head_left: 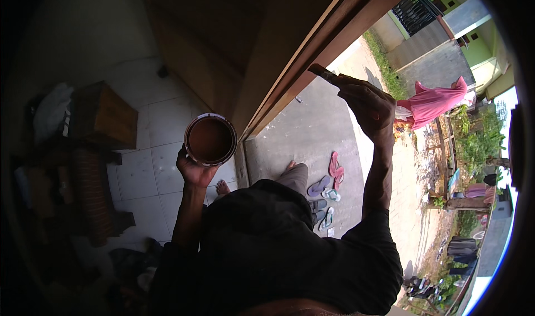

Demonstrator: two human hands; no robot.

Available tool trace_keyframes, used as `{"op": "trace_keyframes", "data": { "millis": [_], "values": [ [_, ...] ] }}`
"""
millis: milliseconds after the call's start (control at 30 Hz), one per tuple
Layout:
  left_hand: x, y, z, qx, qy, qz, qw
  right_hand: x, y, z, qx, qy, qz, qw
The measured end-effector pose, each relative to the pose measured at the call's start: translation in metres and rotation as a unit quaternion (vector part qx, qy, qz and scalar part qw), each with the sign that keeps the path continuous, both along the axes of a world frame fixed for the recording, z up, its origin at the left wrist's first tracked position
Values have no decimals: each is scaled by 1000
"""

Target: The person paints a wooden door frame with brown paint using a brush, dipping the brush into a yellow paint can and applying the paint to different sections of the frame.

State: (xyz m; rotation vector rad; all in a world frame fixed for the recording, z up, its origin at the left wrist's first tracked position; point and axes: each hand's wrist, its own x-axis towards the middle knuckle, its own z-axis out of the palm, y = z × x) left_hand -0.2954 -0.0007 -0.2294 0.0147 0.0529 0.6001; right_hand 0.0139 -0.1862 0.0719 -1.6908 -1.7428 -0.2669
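My left hand [196,174] grips a round open can [187,143] from below and the side. Reddish-brown paint [210,140] shows inside it, and drips mark its rim. Raised to the right, my right hand [366,105] is closed around a paintbrush [324,74] with a dark, brown-stained end. That end is at the lower edge of the brown wooden door frame [345,35]; whether it touches the wood I cannot tell. The frame runs diagonally up to the right.
Several sandals [319,186] lie on the grey concrete step [278,149] near my foot. A wooden cabinet [108,115] and a dark bench [95,196] stand left on white tiles [142,174]. Outside, a person in pink [437,101] is near a grey wall [434,65].
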Motion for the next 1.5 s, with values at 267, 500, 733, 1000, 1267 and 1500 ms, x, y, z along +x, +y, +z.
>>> {"op": "trace_keyframes", "data": {
  "millis": [267, 500, 733, 1000, 1267, 1500],
  "values": [
    [6, -5, 0, -5, -16, 7, 1000, 22, 25, -37, -81, -1, 20, 996],
    [4, -8, 2, 8, -13, 21, 1000, 44, 39, -74, -97, -47, 7, 994],
    [1, -10, 2, -13, 9, 24, 1000, 53, 49, -75, -110, -96, -6, 989],
    [1, -12, 3, 4, -21, 25, 999, 52, 54, -59, -135, -112, -39, 984],
    [6, -13, -5, -30, -13, 35, 999, 45, 62, -32, -127, -123, -23, 984],
    [10, -12, -1, -27, -24, 38, 999, 44, 58, -1, -134, -155, -37, 978]
  ]
}}
